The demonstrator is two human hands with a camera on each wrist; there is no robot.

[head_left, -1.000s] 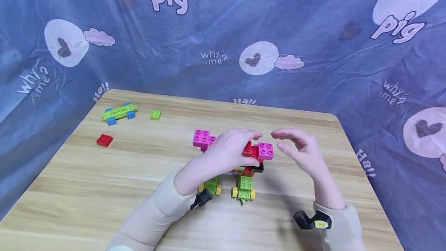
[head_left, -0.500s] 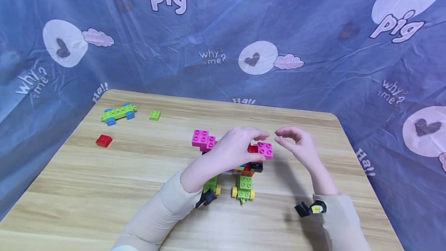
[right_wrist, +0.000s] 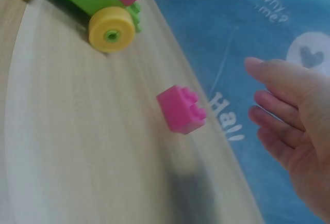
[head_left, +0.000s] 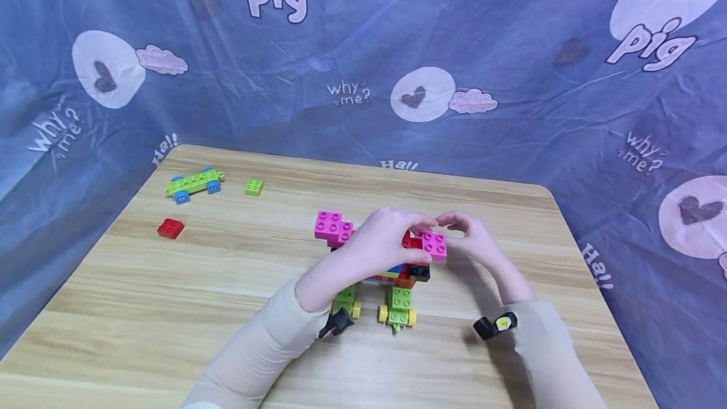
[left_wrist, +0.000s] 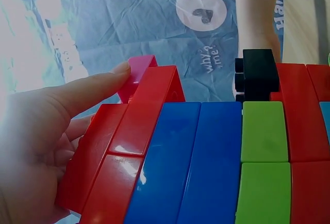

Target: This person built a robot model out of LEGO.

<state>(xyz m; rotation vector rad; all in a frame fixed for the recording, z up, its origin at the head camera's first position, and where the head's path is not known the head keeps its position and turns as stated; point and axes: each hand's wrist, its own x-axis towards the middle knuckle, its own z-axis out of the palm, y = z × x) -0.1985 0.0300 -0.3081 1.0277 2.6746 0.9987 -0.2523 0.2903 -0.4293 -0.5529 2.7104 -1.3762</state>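
Near the frame's middle, the left hand (head_left: 377,245) grips the brick model (head_left: 397,283) on the table (head_left: 142,308); the right hand (head_left: 474,242), fingers curled, meets its pink brick (head_left: 434,246). Backdrop (head_left: 511,49) reads "pig", "why me?", "Ha!".

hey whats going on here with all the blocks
A person is working on a toy-brick model on yellow wheels in the middle of a wooden table. The left hand grips the model from above. The right hand is at the pink brick on the model's right end; whether it grips that brick cannot be told. A green wheeled base, a small green brick and a red brick lie loose at the far left.
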